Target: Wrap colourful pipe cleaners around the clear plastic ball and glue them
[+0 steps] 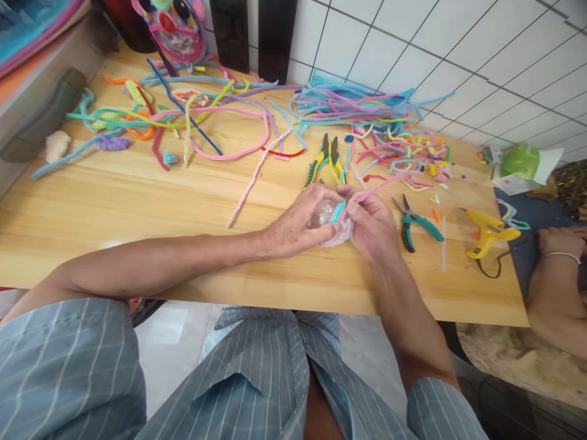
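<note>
My left hand (pixel 305 223) is wrapped round a clear, rounded piece (pixel 324 211) that looks like transparent plastic, with pale pink fuzzy strands along its lower side. Across it runs a short turquoise pipe cleaner (pixel 339 210). My right hand (pixel 369 217) pinches a pink pipe cleaner (pixel 389 184) against the piece's right side, its loose end sticking out to the upper right. Just beyond my hands lie yellow-and-green handled cutting pliers (pixel 313 170) with their jaws pointing away. Needle-nose pliers (pixel 413 226) with teal handles rest to the right of my right hand.
A bundle of blue and pink pipe cleaners (pixel 353 104) lies by the tiled wall, with cut scraps (pixel 413 153) beside it. Loose pipe cleaners (pixel 233 151) spread over the left. A yellow glue gun (pixel 490 232) sits at right, near another person's arm (pixel 557 275). A decorated figure (pixel 177 36) stands at the back.
</note>
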### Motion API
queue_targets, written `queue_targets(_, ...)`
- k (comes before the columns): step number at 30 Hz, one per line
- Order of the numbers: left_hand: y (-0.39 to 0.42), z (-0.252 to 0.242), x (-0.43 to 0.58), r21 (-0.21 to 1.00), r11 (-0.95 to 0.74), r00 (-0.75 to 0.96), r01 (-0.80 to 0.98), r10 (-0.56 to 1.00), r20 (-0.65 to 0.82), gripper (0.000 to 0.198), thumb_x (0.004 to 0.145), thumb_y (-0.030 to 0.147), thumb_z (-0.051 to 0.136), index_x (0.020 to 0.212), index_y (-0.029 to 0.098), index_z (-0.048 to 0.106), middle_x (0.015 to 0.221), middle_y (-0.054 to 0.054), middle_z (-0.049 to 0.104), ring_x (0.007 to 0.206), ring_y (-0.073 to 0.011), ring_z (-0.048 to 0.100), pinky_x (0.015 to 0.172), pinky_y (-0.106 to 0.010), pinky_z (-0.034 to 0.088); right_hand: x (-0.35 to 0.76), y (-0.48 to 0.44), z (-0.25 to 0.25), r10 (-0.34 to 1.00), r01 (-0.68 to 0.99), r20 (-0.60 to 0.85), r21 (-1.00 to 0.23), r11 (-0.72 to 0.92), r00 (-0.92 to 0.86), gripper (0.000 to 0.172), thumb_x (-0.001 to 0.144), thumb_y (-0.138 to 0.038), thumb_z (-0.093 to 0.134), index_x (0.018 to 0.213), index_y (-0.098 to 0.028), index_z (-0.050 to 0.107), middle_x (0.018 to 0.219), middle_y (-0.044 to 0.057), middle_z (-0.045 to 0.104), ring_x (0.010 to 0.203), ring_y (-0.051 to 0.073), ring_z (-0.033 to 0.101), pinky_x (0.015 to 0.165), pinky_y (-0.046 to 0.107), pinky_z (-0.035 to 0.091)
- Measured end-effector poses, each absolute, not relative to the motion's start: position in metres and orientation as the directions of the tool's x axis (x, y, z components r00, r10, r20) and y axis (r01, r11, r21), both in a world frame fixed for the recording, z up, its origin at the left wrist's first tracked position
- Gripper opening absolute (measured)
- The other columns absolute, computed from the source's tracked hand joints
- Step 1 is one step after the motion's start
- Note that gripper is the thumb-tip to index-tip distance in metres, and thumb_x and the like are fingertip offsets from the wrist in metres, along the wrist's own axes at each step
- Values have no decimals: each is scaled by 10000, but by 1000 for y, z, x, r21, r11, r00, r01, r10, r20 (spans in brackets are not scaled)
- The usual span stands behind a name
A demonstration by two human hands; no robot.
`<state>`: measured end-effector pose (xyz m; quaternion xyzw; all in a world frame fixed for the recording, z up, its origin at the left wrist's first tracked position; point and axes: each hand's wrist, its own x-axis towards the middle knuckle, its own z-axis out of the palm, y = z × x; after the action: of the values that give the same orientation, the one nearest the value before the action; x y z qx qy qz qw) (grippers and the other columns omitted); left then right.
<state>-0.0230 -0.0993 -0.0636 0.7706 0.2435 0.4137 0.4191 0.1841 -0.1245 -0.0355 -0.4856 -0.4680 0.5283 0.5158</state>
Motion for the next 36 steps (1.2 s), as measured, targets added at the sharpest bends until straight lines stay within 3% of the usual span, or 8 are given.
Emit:
queue_targets(9, -97, -64, -23, 815, -578, 577, -28, 657, 485, 360, 1077, 481, 645, 1350, 262, 558, 1431, -146, 678, 1423, -327, 626, 1247, -569, 504, 188, -124, -33, 998, -63, -52, -997, -53, -23, 452, 712, -633, 1041, 834, -302, 758, 1343, 44, 816, 1330, 306, 737, 1134, 499, 644)
queue_targets(19, -103, -64, -21, 903, -427, 536, -47, 752, 384, 299, 1038, 401, 670, 1296, 273, 591, 1334, -87, 681, 1274, -271, 650, 1119, -472, 559, 184, -126, -34, 999, -79, -31, -996, -34, -39, 418, 740, -594, 1033, 887, -307, 767, 1356, 34, 813, 1255, 287, 764, 1125, 491, 639)
queue_targets(26, -100, -67, -15, 976, -200, 531, -89, 819, 216, 450, 945, 425, 772, 1303, 251, 562, 1275, -65, 671, 1153, -230, 662, 1012, -401, 605, 186, -124, -38, 1000, -67, -12, -998, -12, -7, 440, 718, -611, 1041, 895, -319, 763, 1335, 24, 815, 1341, 296, 735, 1202, 493, 601)
queue_targets(32, -91, -67, -15, 983, -166, 608, -83, 773, 181, 525, 963, 483, 751, 1392, 215, 608, 1346, -114, 717, 1165, -265, 711, 992, -437, 628, 186, -123, -39, 1000, -55, -14, -998, -14, 5, 454, 733, -637, 1025, 884, -308, 751, 1329, 39, 819, 1320, 299, 739, 1179, 494, 613)
queue_targets(36, -86, -66, -15, 983, -170, 615, -74, 768, 179, 566, 956, 559, 751, 1379, 204, 623, 1409, -138, 731, 1233, -292, 723, 1049, -462, 619, 188, -123, -40, 998, -8, 4, -1000, 4, -62, 485, 761, -673, 994, 1014, -329, 766, 1386, 41, 788, 1361, 308, 728, 1221, 518, 588)
